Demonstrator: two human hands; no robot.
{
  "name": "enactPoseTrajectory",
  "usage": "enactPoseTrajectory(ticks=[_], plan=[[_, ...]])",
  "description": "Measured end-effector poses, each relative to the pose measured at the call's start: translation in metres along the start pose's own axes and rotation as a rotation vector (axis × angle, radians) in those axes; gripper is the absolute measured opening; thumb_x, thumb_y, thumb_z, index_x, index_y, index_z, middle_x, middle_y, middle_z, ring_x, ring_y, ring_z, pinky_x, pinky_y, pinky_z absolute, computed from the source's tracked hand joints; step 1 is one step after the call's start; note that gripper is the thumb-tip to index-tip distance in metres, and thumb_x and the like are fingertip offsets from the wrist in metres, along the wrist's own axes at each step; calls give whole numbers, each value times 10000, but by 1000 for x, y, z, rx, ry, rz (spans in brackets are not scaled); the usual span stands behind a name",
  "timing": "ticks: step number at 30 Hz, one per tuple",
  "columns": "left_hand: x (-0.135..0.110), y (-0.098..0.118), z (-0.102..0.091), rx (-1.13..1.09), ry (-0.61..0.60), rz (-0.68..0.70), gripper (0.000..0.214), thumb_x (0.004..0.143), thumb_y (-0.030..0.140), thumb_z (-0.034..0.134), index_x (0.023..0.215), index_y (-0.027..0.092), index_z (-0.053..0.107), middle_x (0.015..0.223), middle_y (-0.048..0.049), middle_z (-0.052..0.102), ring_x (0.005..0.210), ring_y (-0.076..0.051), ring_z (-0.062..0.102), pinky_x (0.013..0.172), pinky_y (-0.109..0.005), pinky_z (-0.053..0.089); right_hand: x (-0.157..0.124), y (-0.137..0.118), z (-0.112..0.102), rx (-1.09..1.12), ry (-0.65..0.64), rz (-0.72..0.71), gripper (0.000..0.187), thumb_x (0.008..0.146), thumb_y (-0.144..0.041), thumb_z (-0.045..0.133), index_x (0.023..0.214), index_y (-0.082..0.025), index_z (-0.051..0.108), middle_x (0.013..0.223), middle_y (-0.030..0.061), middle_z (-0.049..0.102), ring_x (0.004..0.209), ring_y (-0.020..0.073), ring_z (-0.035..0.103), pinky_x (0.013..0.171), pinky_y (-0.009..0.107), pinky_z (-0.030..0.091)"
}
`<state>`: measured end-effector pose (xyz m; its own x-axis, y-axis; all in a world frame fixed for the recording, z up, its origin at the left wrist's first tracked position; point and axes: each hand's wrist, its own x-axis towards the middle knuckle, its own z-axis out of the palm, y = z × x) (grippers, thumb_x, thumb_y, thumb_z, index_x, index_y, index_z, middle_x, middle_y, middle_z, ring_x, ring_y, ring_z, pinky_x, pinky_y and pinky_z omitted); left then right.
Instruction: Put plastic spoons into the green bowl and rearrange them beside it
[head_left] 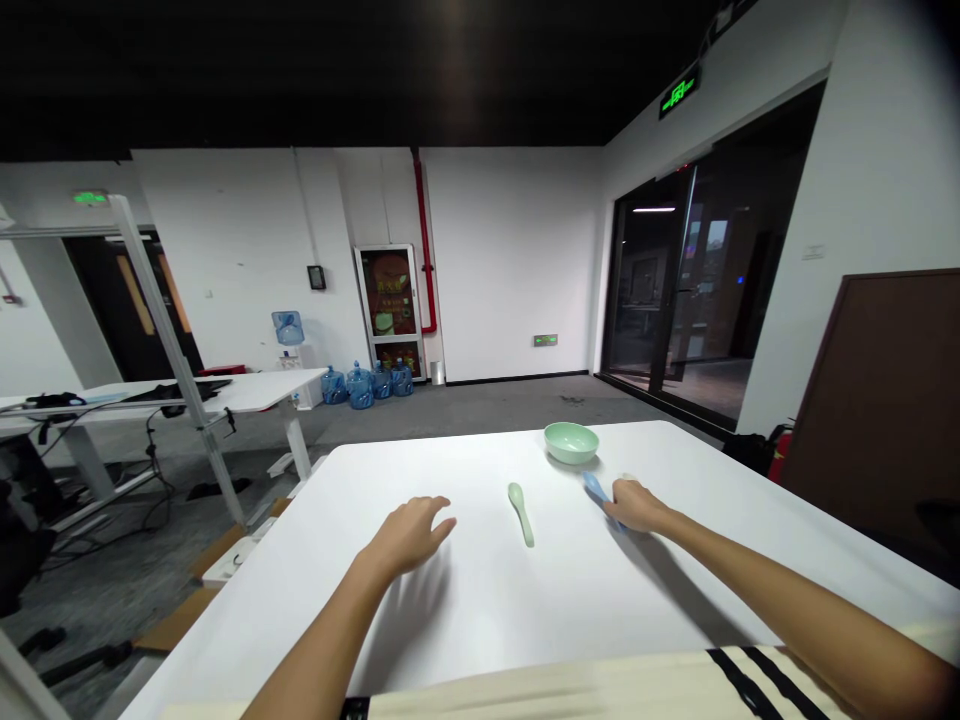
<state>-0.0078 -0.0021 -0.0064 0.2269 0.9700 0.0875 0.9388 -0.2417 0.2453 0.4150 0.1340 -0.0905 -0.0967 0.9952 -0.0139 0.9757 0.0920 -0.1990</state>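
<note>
A pale green bowl (pixel 571 442) stands near the far edge of the white table (pixel 487 610). A green spoon (pixel 521 512) lies alone at mid-table, bowl end away from me. My right hand (pixel 636 505) rests on the table just in front of the bowl, fingers curled around a blue spoon (pixel 596 487) whose end sticks out towards the bowl. My left hand (pixel 411 535) hovers low over the table left of the green spoon, palm down, fingers loosely spread, holding nothing.
A second white desk (pixel 247 390) with cables and a slanted metal post (pixel 176 355) stands to the left. Cardboard (pixel 199 590) lies on the floor beside my table. Blue water bottles (pixel 367 385) line the back wall. A dark brown board (pixel 885 400) leans at right.
</note>
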Motion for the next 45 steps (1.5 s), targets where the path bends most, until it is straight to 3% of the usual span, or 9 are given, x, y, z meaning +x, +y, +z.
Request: enactPoseTrajectory(ticks=[3, 11, 18, 29, 36, 41, 45], plan=[[-1, 0, -1, 4, 0, 0, 549, 917, 571, 366, 1316, 248, 564, 1332, -82, 617, 1233, -291, 542, 997, -407, 427, -1, -20, 0, 2, -35, -27, 335, 846, -406, 551, 616, -163, 540, 670, 74, 619, 717, 192, 597, 662, 271, 359], [-2, 3, -4, 7, 2, 2, 543, 915, 549, 380, 1315, 233, 567, 1330, -92, 619, 1234, -297, 543, 999, -416, 428, -5, -44, -2, 23, -77, -19, 270, 832, -383, 548, 715, -142, 582, 789, 109, 644, 677, 197, 610, 567, 273, 339], [-4, 5, -7, 1, -3, -12, 541, 910, 548, 385, 1314, 238, 571, 1334, -84, 619, 1237, -302, 544, 991, -416, 432, -3, -41, 8, -12, -82, -10, 268, 832, -398, 549, 820, -136, 604, 970, 149, 659, 772, 222, 639, 583, 275, 354], [-3, 3, -5, 6, -5, -5, 543, 917, 548, 372, 1318, 236, 565, 1327, -88, 621, 1236, -295, 542, 996, -409, 428, -2, -37, 12, 20, -65, 1, 321, 839, -444, 539, 723, -147, 577, 814, 108, 644, 701, 201, 611, 576, 273, 317], [-2, 3, -4, 11, -5, -7, 548, 918, 548, 370, 1324, 233, 561, 1338, -85, 614, 1243, -296, 538, 1008, -409, 420, -8, -34, -14, -16, 25, -36, 390, 889, -466, 449, 695, -156, 582, 755, 96, 655, 757, 218, 617, 675, 295, 352], [-3, 4, -5, 15, -4, -10, 529, 915, 523, 383, 1314, 229, 568, 1334, -83, 617, 1230, -293, 548, 994, -406, 429, -21, -21, -33, 34, 102, 11, 420, 895, -514, 428, 990, -156, 627, 1029, 141, 680, 886, 253, 631, 657, 300, 394], [-2, 2, -3, 13, 13, 3, 535, 912, 540, 383, 1307, 235, 573, 1323, -81, 625, 1221, -296, 554, 993, -406, 429, -29, -2, -38, 47, 162, -25, 503, 905, -529, 412, 1197, -152, 568, 1190, 160, 640, 1038, 281, 614, 760, 328, 439]])
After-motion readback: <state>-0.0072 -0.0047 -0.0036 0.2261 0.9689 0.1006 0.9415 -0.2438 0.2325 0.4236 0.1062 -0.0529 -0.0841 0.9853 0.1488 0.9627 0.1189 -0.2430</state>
